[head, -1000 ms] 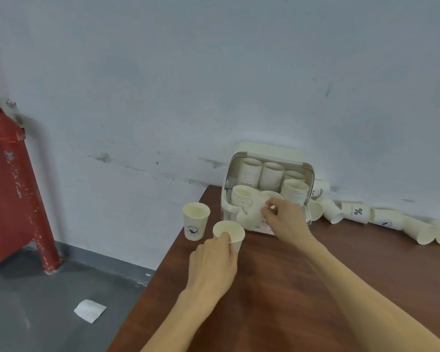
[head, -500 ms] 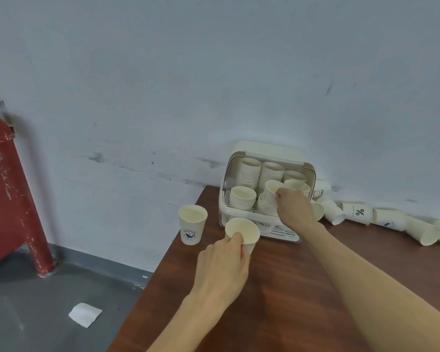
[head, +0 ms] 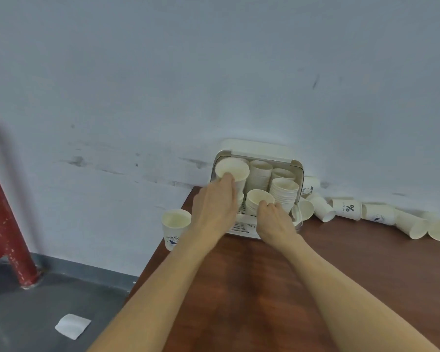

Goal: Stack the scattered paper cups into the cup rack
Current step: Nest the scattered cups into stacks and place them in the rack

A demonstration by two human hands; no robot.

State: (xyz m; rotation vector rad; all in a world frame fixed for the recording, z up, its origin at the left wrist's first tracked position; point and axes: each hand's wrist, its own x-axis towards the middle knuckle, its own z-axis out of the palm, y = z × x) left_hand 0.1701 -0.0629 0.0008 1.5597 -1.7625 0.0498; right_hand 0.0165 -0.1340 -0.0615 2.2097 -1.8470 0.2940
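Note:
The white cup rack (head: pixel 261 151) stands against the wall at the table's back edge and holds several stacks of paper cups. My left hand (head: pixel 215 204) grips a single paper cup (head: pixel 233 170) and holds it above the rack's left side. My right hand (head: pixel 273 219) pinches the rim of the top cup on the front middle stack (head: pixel 258 199). One upright cup with a blue print (head: pixel 174 228) stands at the table's left corner. Several cups (head: pixel 348 209) lie on their sides along the wall to the right of the rack.
The brown table (head: pixel 264 288) ends in a left edge close to the upright cup. A red metal post (head: pixel 3 219) stands on the grey floor at the left. A scrap of white paper (head: pixel 72 325) lies on the floor.
My left hand lifted its cup from the table up over the rack's left side. My right hand drew back and down to the front middle stack.

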